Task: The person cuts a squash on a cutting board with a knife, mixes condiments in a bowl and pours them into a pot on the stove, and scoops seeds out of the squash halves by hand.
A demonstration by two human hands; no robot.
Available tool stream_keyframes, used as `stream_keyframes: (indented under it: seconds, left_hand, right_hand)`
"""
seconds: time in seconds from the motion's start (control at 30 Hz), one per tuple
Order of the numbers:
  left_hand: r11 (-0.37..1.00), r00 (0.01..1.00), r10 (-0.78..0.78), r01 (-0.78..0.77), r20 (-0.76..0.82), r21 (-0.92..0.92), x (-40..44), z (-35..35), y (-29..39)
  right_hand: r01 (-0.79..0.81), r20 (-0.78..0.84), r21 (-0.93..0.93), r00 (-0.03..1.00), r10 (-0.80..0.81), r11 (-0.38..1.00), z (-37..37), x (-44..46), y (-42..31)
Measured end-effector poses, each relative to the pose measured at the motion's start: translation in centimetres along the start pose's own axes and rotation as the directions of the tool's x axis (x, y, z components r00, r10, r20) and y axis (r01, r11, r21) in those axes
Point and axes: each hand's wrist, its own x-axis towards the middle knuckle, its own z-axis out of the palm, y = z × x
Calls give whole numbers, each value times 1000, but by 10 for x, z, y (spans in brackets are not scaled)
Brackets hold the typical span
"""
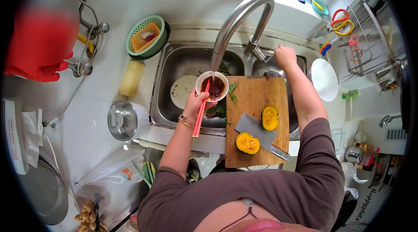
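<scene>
My left hand (196,104) holds a small white bowl (199,84) of dark red sauce, with pink chopsticks (200,116) held against it. The bowl is beneath the spout of the steel faucet (222,40), where a thin stream of water seems to fall into it. My right hand (285,56) is closed near the faucet's handle (263,55); whether it touches the handle is unclear. On the wooden cutting board (237,110) lie two pumpkin halves (270,118), cut side up, and a cleaver (257,129). Some green leaves (233,92) lie at the board's upper left.
A plate (182,91) and greens lie in the sink (167,64). Left of it are a green basket (138,53), a peeled vegetable (132,78) and a steel pot (123,120). A white bowl (324,80) stands right of the sink, below a wire rack (365,49).
</scene>
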Motion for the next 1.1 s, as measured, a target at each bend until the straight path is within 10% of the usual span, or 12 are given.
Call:
stream_keyframes:
  seconds: [0.13,0.2,0.23,0.27,0.4,0.73,0.97,1.1]
  left_hand:
    - [1000,999,-10,9,30,17,-23,13,3]
    - [999,997,-16,14,69,32,-37,28,1]
    - [1000,997,-8,6,73,23,-42,35,-3]
    - [1000,996,-2,-1,86,26,-48,44,-7]
    - [990,970,126,-136,209,36,-55,72,-44]
    - [972,835,-226,162,502,169,-163,199,-146]
    - [766,547,-610,222,573,603,-282,260,-250]
    - [660,381,-730,175,567,731,-359,280,-323]
  right_hand:
    - [36,-370,35,929,-21,999,-10,-4,-21]
    - [220,-454,379,891,-27,899,-55,-35,-48]
    - [65,-104,818,994,36,572,-101,-66,-70]
    - [453,-550,516,826,-124,727,-106,-95,-87]
    - [562,-526,496,801,-286,662,-175,-217,-147]
    - [49,-395,602,886,243,797,-198,-414,-122]
    - [-279,-144,922,397,906,269,-245,-636,-74]
    - [-297,31,948,452,892,118,-272,-759,-86]
